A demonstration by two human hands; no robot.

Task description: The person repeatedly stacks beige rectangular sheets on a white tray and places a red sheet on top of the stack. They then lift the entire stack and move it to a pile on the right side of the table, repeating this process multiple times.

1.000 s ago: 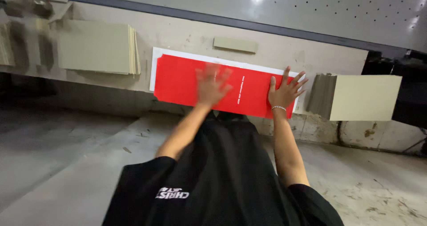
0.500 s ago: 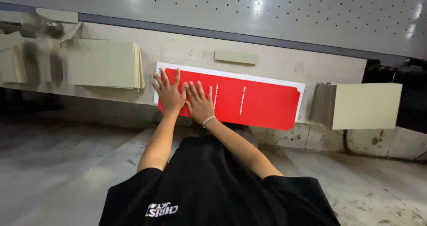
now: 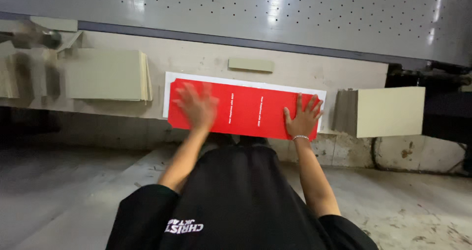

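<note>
Head view: a long red sheet (image 3: 246, 110) lies flat on the table (image 3: 206, 58), at the middle of its near edge, on top of a slightly larger white sheet (image 3: 169, 78) whose margin shows along the far and left sides. Both hands press down on the red sheet with palms flat and fingers spread; neither grip closes around anything.

The left hand (image 3: 196, 106) sits on the left part of the sheet and is blurred, so its exact finger pose is hard to read. The right hand (image 3: 302, 117), with a thin bracelet at the wrist, lies sharp and steady near the sheet's right end, close to the near edge. Held like this, with one hand at each end, the sheet seems to be kept flat and square against the one under it.

To the left on the table stands a stack of pale cardboard sheets (image 3: 105, 75), edges aligned, with more blurred card pieces towards the left end. To the right, a pale cardboard panel (image 3: 388, 111) overhangs the near edge. A small card strip (image 3: 250, 64) lies just beyond the red sheet. A perforated grey metal panel (image 3: 275, 14) rises behind the table's far edge.

No container shows in view; the stacks lie loose on the surface.
</note>
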